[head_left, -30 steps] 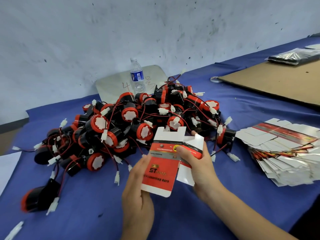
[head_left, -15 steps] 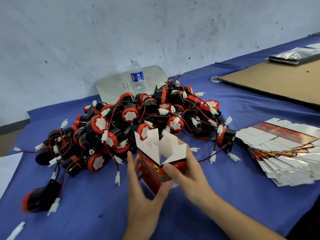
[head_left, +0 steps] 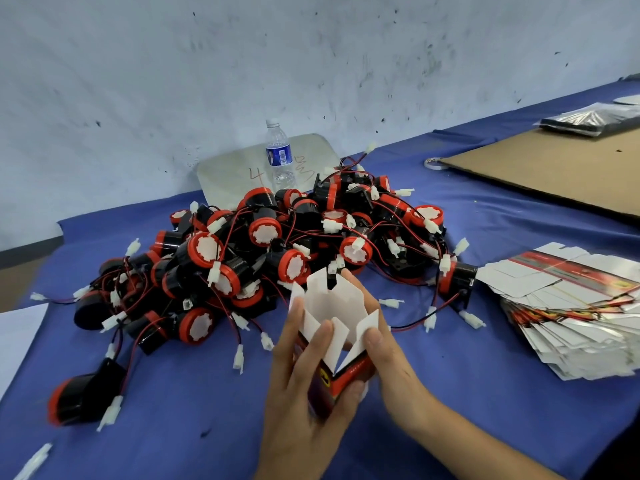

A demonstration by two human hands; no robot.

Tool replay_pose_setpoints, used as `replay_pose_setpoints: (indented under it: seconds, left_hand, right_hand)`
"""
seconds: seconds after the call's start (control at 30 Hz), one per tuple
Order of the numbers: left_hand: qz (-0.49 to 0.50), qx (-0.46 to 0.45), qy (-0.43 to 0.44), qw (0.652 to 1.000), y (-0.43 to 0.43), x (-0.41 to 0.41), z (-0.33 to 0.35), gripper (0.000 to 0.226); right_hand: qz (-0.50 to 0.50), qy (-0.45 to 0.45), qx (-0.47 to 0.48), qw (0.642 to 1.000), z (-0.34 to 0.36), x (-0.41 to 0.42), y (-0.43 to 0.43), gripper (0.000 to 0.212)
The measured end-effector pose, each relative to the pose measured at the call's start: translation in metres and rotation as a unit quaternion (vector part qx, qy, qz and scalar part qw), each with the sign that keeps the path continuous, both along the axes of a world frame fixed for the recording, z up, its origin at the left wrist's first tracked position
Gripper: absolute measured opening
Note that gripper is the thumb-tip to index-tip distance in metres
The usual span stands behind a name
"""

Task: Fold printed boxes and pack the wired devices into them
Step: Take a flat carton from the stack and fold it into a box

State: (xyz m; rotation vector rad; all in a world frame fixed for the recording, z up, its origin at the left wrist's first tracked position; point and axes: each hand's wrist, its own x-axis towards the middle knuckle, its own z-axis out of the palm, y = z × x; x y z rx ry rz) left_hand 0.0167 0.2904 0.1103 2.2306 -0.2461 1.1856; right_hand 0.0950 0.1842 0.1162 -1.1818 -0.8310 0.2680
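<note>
We see a blue cloth-covered table (head_left: pixel 173 410) under round black plastic wired devices (head_left: pixel 265 232) with red rims, white faces and red-and-black wires. Our red printed cardboard box (head_left: pixel 323 306) has white flaps and a yellow emblem; the clear plastic bottle (head_left: pixel 278 157) wears a blue label

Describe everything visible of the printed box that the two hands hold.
The printed box looks like thin card: red and dark outside with a yellow mark, white inside. It is opened into a tube, its white end flaps standing open at the top. The left hand grips its left side and the right hand its right, in front of the pile of wired devices.
</note>
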Motion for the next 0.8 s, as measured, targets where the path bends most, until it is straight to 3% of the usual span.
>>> replay_pose_setpoints:
  seconds: [0.13,0.3,0.57,0.8]
  left_hand:
    - [0.000,-0.013,0.007,1.000,0.0001,-0.0013,0.0027,0.046]
    - [0.015,-0.020,0.009,1.000,0.0001,-0.0018,0.0045,0.052]
    - [0.034,-0.002,0.010,0.999,0.0015,-0.0007,0.0043,0.033]
    - [0.022,-0.009,0.011,1.000,-0.0024,-0.0029,0.0054,0.032]
  right_hand:
    - [0.004,0.015,0.019,1.000,0.0029,-0.0021,0.0005,0.053]
    - [0.002,0.022,0.017,1.000,-0.0011,-0.0013,0.0024,0.062]
    - [-0.015,0.007,0.008,1.000,-0.0006,-0.0014,0.0022,0.066]
    - [0.008,0.027,0.028,0.999,0.0019,-0.0009,-0.0026,0.050]
